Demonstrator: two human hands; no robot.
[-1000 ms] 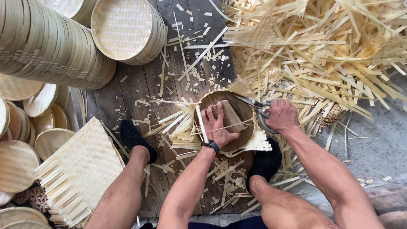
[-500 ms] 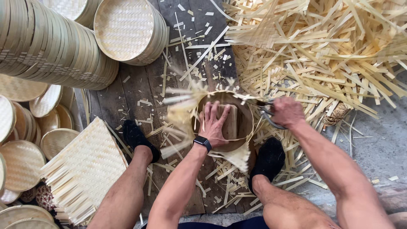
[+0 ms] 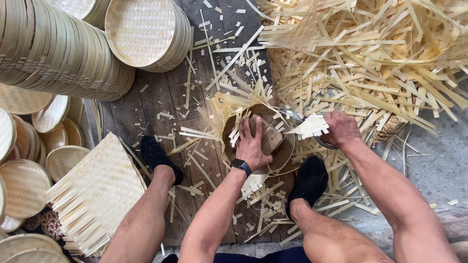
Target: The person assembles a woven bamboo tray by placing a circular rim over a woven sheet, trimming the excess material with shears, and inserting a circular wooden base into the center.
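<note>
A round woven tray sat on the dark wooden boards between the person's two black shoes, a small wooden block resting inside it. The left hand pressed flat on block and tray, fingers spread apart. The right hand was clenched around the handles of shears at the tray's rim (blades partly hidden by strips). Loose bamboo strips lay heaped beyond, stacked finished trays well to the left.
</note>
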